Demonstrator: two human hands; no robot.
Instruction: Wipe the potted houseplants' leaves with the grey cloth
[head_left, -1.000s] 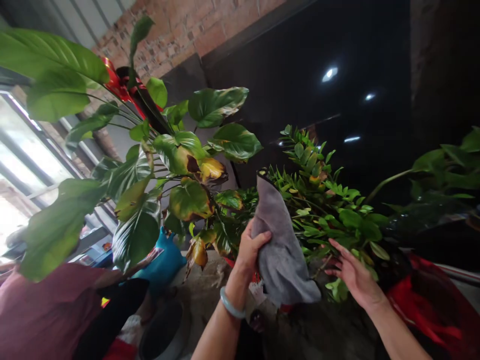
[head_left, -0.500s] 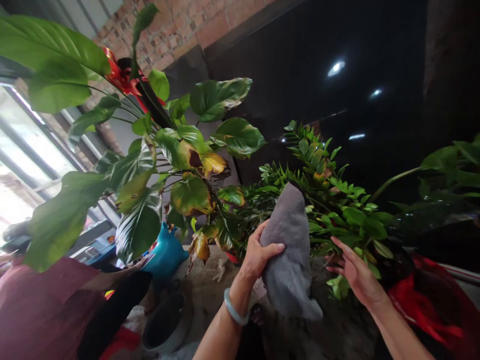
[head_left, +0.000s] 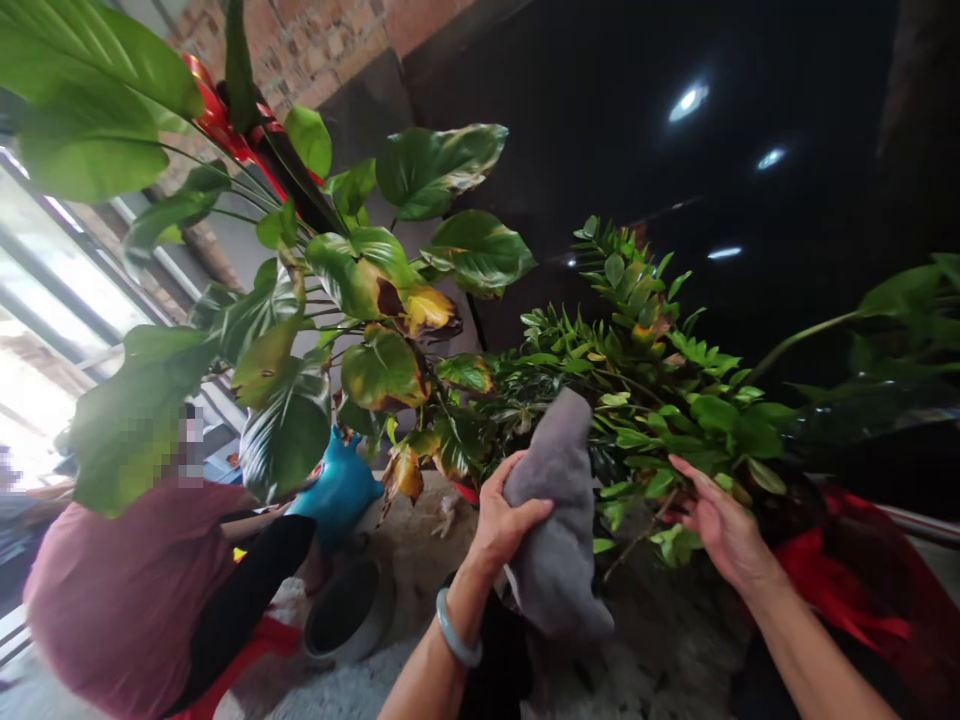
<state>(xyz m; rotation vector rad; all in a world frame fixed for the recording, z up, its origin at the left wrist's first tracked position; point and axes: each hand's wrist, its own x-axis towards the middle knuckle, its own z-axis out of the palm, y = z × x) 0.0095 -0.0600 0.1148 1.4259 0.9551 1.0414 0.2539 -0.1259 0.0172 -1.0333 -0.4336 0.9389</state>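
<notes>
A grey cloth (head_left: 559, 510) hangs in folds from my left hand (head_left: 504, 525), which is closed on it with the thumb across the front. A bracelet sits on that wrist. My right hand (head_left: 724, 530) reaches to the lower leaves of a bushy green plant (head_left: 712, 412); its index finger is stretched out and the fingers are apart. Whether those fingertips touch a stem I cannot tell. Left of the cloth stands a large-leaved plant (head_left: 382, 370) with some yellow and brown leaves.
A person in a pink shirt (head_left: 135, 590) sits at the lower left. Near them are a blue rounded object (head_left: 341, 495) and a dark bucket (head_left: 349, 610). Red wrapping (head_left: 847, 590) lies at the right. Behind the plants rises a dark glossy panel (head_left: 637, 130).
My left hand and the cloth have shifted slightly left, and the cloth's top has dropped a little. My right hand stays by the leaves. The seated person shows more fully as the view shifts.
</notes>
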